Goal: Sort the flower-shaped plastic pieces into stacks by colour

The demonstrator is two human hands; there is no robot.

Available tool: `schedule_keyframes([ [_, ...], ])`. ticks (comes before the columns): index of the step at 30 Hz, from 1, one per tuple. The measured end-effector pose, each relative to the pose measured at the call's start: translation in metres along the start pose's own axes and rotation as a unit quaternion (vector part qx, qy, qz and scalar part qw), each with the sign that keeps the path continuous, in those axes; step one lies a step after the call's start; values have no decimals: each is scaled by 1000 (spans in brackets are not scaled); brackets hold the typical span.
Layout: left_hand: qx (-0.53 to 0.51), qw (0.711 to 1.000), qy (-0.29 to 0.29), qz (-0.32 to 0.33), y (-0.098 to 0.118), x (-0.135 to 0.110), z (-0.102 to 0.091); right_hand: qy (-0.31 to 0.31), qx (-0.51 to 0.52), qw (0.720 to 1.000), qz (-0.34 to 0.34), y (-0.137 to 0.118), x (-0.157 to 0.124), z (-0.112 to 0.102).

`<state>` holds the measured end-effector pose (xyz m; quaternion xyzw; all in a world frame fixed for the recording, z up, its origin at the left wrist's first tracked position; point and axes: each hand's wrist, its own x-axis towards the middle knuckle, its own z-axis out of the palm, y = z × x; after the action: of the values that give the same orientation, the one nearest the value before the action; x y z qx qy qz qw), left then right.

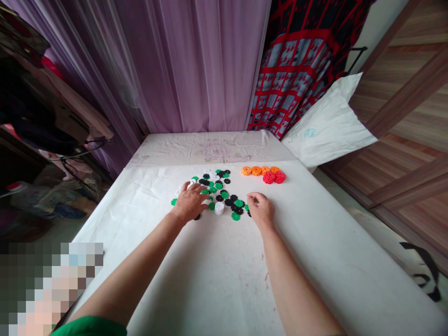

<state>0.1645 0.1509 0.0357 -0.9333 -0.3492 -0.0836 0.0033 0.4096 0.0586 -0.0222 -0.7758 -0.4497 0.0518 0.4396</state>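
Loose notched plastic discs in green, black and white lie scattered over the middle of the table. My left hand rests over the left part of this spread, fingers apart, covering some discs. Close to its fingertips stands a short stack of white discs. At the right end of the spread is my right hand, its fingers curled together beside a green disc and a black one. Whether anything is pinched in it is hidden. Stacks of orange discs stand in a row farther back, with two red stacks in front.
A white sheet covers the table. Purple curtains hang behind it, with a red and black patterned cloth beside them. A white sack leans at the right edge near wooden doors. Clothes hang at left.
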Motion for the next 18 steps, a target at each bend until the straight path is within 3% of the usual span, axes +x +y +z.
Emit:
schedule_keyframes([
  [7,-19,1000,-19,-3,-3,8,2,-10,0,1000,0,0,0,0],
  [12,-23,1000,-2,3,-3,8,5,-8,-2,1000,4,0,0,-1],
  [18,-84,995,37,-45,-10,1,-3,0,5,1000,1,0,1,0],
])
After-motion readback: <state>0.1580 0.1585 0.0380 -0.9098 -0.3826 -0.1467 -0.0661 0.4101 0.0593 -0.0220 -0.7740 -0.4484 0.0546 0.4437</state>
